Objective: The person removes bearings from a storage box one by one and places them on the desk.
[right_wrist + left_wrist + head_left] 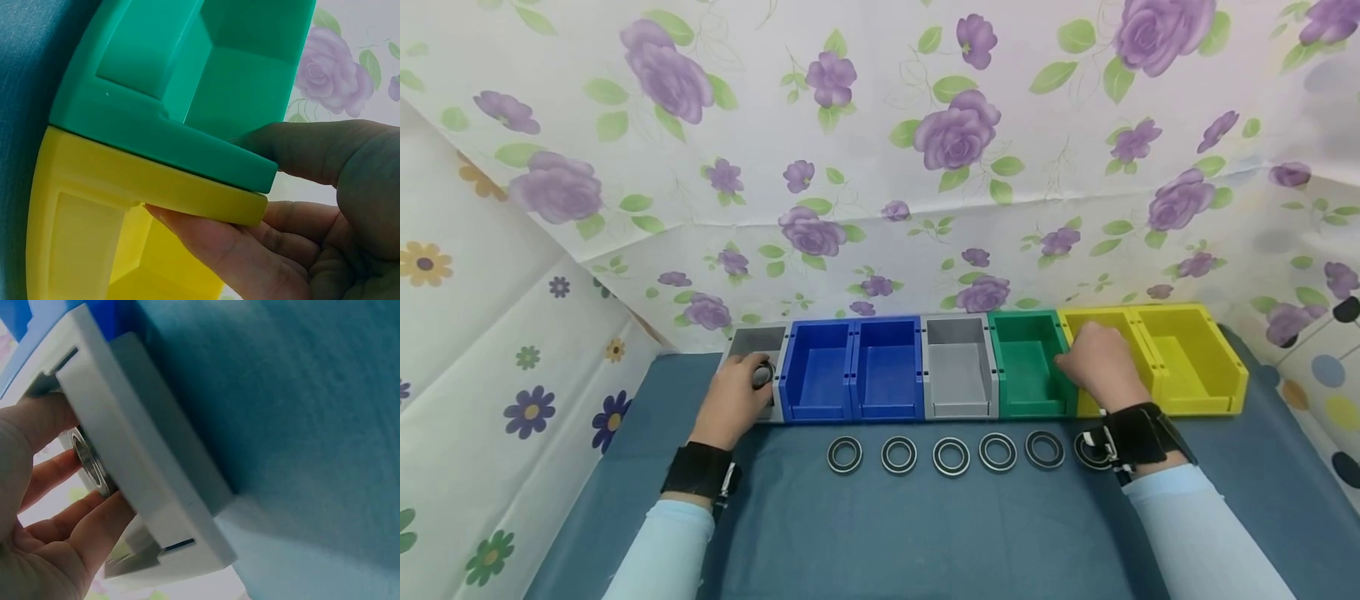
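Note:
My left hand (728, 402) holds a metal ball bearing (763, 375) at the mouth of the leftmost grey bin (758, 337). In the left wrist view the bearing (89, 464) is tilted between thumb and fingers, just behind the bin's front lip (134, 444). My right hand (1103, 363) grips the adjoining side walls of the green bin (1028, 354) and the left yellow bin (87, 244). Its thumb lies on the green side and its fingers on the yellow side, as the right wrist view shows. A row of several bearings (936, 457) lies flat in front of the bins.
Between the hands stand two blue bins (818, 367) and another grey bin (958, 367); a second yellow bin (1183, 354) ends the row at right. Blue-grey cloth (925, 533) covers the table. A flowered sheet (880, 167) hangs behind the bins.

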Tool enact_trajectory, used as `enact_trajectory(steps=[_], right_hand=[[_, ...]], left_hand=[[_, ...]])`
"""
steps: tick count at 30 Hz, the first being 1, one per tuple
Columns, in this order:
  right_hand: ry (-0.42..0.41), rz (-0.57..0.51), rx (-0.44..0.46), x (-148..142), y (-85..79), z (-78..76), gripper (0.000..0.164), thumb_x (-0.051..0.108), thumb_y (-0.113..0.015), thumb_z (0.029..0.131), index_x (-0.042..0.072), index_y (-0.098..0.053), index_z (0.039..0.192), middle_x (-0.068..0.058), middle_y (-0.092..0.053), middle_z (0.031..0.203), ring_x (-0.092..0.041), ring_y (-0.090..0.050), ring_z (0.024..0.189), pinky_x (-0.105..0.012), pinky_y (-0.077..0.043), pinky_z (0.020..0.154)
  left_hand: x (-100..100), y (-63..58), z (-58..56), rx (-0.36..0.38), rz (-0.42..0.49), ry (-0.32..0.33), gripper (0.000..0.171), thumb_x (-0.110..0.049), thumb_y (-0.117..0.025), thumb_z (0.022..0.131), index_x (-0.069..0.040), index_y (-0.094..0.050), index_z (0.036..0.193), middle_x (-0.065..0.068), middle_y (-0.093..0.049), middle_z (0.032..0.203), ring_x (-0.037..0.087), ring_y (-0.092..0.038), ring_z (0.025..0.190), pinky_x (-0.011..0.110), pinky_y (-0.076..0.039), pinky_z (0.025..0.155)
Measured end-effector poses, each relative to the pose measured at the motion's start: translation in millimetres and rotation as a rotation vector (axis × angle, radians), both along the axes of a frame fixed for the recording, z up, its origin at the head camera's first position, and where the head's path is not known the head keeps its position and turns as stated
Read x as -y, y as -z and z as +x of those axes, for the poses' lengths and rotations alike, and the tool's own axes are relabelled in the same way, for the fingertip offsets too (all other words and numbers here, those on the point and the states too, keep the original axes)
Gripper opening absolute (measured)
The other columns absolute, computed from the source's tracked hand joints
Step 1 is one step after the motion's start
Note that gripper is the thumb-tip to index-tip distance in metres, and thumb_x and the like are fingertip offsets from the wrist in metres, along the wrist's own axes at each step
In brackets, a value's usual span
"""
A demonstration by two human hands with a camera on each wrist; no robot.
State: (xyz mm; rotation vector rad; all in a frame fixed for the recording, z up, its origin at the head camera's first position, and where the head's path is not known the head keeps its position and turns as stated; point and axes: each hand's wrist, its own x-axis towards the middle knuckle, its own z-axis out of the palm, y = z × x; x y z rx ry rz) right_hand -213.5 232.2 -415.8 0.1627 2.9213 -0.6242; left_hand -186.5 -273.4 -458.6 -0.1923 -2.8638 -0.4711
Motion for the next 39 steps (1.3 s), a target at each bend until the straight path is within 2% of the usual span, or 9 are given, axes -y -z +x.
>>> enact_trajectory(steps=[6, 13, 22, 30, 39], right_hand=[[-0.001, -0.001, -0.002, 0.1, -0.2, -0.3, 0.026, 0.023, -0.063, 0.085, 0.0, -0.057, 0.073, -0.009, -0.046, 0.06, -0.023, -0.048, 0.054, -0.031, -0.04, 0.049], [-0.001, -0.003, -0.007, -0.1, 1.2, -0.3, 0.026, 0.022, -0.063, 0.085, 0.0, -0.057, 0.073, -0.009, -0.046, 0.06, -0.023, -0.048, 0.054, -0.031, -0.04, 0.049], [0.006, -0.005, -0.009, -0.1, 1.8, -0.7, 0.026, 0.022, -0.063, 0.085, -0.001, -0.057, 0.075, -0.01, -0.047, 0.062, -0.023, -0.048, 0.055, -0.031, -0.04, 0.049], [0.006, -0.011, 0.004, -0.3, 2.7, -1.3, 0.026, 0.023, -0.062, 0.085, -0.001, -0.057, 0.076, -0.01, -0.048, 0.062, -0.023, -0.049, 0.055, -0.031, -0.04, 0.05], [0.012, -0.009, 0.005, -0.4, 3.3, -1.4, 0.027, 0.023, -0.062, 0.086, -0.001, -0.057, 0.075, -0.01, -0.048, 0.061, -0.023, -0.049, 0.054, -0.031, -0.04, 0.049]], left_hand=[[-0.4, -10.8, 5.4, -0.106, 0.047, -0.022, 0.04, -0.02, -0.067, 0.085, -0.005, -0.056, 0.121, 0.02, -0.054, 0.106, 0.033, -0.053, 0.093, 0.044, -0.048, 0.07], [-3.4, -21.3, 15.6, -0.176, 0.13, -0.068, 0.041, -0.019, -0.069, 0.083, -0.008, -0.057, 0.12, 0.018, -0.052, 0.109, 0.03, -0.054, 0.093, 0.041, -0.05, 0.069], [-13.9, -33.3, 32.5, -0.292, 0.139, -0.02, 0.043, -0.018, -0.071, 0.08, -0.011, -0.057, 0.12, 0.011, -0.052, 0.111, 0.023, -0.053, 0.095, 0.038, -0.05, 0.069], [-25.7, -43.7, 51.1, -0.327, 0.133, 0.011, 0.045, -0.019, -0.074, 0.078, -0.013, -0.057, 0.12, 0.009, -0.053, 0.11, 0.02, -0.053, 0.091, 0.036, -0.049, 0.069], [-38.4, -38.8, 71.8, -0.293, 0.126, 0.068, 0.046, -0.022, -0.075, 0.077, -0.013, -0.058, 0.119, 0.007, -0.052, 0.112, 0.018, -0.052, 0.099, 0.035, -0.049, 0.075]])
